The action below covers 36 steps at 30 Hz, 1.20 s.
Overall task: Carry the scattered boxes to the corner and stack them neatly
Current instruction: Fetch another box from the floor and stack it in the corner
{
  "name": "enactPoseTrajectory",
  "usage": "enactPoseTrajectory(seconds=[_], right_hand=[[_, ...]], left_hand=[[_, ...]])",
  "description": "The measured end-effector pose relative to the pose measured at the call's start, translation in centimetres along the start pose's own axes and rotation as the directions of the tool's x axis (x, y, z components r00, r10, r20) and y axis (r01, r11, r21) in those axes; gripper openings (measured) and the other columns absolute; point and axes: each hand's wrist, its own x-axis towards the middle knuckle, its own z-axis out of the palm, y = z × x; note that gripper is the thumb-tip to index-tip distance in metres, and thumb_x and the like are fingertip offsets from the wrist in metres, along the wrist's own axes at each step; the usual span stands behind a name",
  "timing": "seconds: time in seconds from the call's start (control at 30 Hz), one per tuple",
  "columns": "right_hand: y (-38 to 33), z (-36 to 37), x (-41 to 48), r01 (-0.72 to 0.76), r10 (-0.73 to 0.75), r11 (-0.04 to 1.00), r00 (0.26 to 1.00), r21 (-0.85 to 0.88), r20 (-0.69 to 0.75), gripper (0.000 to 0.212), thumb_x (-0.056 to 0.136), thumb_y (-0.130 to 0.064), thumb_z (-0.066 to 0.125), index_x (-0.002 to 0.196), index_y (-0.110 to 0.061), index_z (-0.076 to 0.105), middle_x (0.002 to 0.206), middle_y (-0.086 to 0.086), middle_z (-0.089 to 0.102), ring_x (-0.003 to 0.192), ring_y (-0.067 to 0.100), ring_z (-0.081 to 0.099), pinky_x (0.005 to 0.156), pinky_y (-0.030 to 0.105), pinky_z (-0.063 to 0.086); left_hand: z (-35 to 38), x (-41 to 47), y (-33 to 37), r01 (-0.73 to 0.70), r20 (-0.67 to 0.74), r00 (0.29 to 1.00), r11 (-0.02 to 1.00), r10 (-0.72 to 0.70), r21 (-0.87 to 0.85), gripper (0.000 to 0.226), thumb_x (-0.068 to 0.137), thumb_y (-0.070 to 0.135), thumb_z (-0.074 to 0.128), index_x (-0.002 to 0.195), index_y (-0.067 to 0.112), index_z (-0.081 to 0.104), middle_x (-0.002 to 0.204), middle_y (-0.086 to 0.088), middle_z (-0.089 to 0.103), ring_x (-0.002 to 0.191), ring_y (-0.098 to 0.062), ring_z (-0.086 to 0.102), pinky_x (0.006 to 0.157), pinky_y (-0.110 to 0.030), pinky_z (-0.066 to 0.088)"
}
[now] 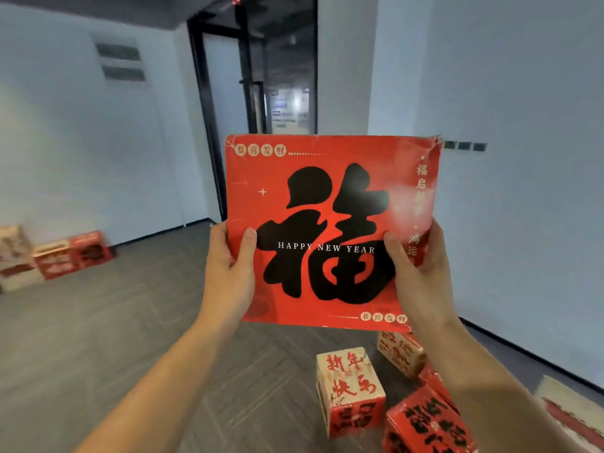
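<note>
Stretching from near to far, the grey floor (130, 322) meets pale walls (523, 93) and a dark glass door (261, 76) at the far end. Above the floor, in the middle, a large red box (330, 204) with a big black character and the words HAPPY NEW YEAR is held up in the air, its flat printed face turned to the camera. The left hand (228, 266) grips its left edge and the right hand (418, 266) grips its right edge, both on the lower half; each thumb lies on the front face and the other fingers are hidden behind. Most of the box stands above and between the two hands. At the far left, by the wall, a blurred group of red and cream boxes (55, 256) sits on the floor. At the near right, below the held box, a cream box (349, 387) stands upright, a red box with black characters (428, 426) is just beside it, and a second cream box (400, 351) lies a little farther.
</note>
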Motion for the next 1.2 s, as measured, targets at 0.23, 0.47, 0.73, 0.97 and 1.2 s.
enactPoseTrajectory(seconds=[0.23, 0.47, 0.73, 0.97, 1.2], right_hand=[[-2.4, 19.9, -3.8, 0.024, -0.047, 0.996, 0.961, 0.087, 0.272, 0.071, 0.087, -0.031, 0.083, 0.147, -0.04, 0.044, 0.122, -0.021, 0.069, 0.107, -0.005, 0.068, 0.09, 0.026, 0.055], [-4.0, 35.7, -6.7, 0.04, -0.071, 0.995, 0.935, 0.094, 0.347, 0.068, 0.086, -0.028, 0.084, 0.142, -0.039, 0.046, 0.117, -0.02, 0.071, 0.105, -0.001, 0.07, 0.098, 0.043, 0.059], [-4.4, 52.2, -8.2, 0.05, -0.108, 0.99, 0.877, 0.135, 0.468, 0.057, 0.086, -0.029, 0.085, 0.132, -0.035, 0.052, 0.115, -0.014, 0.072, 0.105, 0.005, 0.071, 0.097, 0.045, 0.059], [-0.5, 64.8, -5.2, -0.004, -0.1, 0.983, 0.83, 0.185, 0.548, 0.06, 0.087, -0.028, 0.084, 0.136, -0.035, 0.05, 0.116, -0.016, 0.071, 0.107, 0.001, 0.069, 0.092, 0.032, 0.058], [3.6, 78.2, 2.4, -0.057, -0.124, 0.961, 0.786, 0.271, 0.605, 0.064, 0.087, -0.027, 0.084, 0.141, -0.034, 0.049, 0.121, -0.02, 0.069, 0.11, -0.002, 0.067, 0.093, 0.024, 0.053]], left_hand=[[-18.5, 5.4, -1.9, -0.067, -0.231, 0.969, 0.992, 0.091, 0.11, 0.032, 0.11, 0.021, 0.051, 0.142, 0.019, 0.052, 0.127, 0.015, 0.066, 0.108, 0.016, 0.06, 0.087, 0.0, 0.042], [-32.3, 12.1, -5.1, -0.094, -0.309, 0.942, 0.986, 0.133, 0.139, 0.032, 0.111, 0.021, 0.051, 0.141, 0.02, 0.058, 0.129, 0.009, 0.071, 0.12, -0.003, 0.064, 0.102, -0.02, 0.048], [-44.7, 18.4, -9.2, -0.074, -0.435, 0.889, 0.982, 0.143, 0.171, 0.024, 0.111, 0.02, 0.051, 0.133, 0.021, 0.06, 0.122, 0.01, 0.072, 0.114, -0.005, 0.067, 0.099, -0.019, 0.049], [-49.9, 26.2, -15.3, -0.016, -0.511, 0.847, 0.97, 0.143, 0.244, 0.025, 0.111, 0.024, 0.052, 0.134, 0.021, 0.06, 0.122, 0.007, 0.072, 0.113, -0.006, 0.067, 0.098, -0.023, 0.05], [-52.0, 38.0, -20.5, 0.009, -0.544, 0.82, 0.947, 0.177, 0.321, 0.022, 0.111, 0.019, 0.051, 0.13, 0.023, 0.06, 0.119, 0.011, 0.072, 0.11, -0.001, 0.066, 0.094, -0.014, 0.049]])
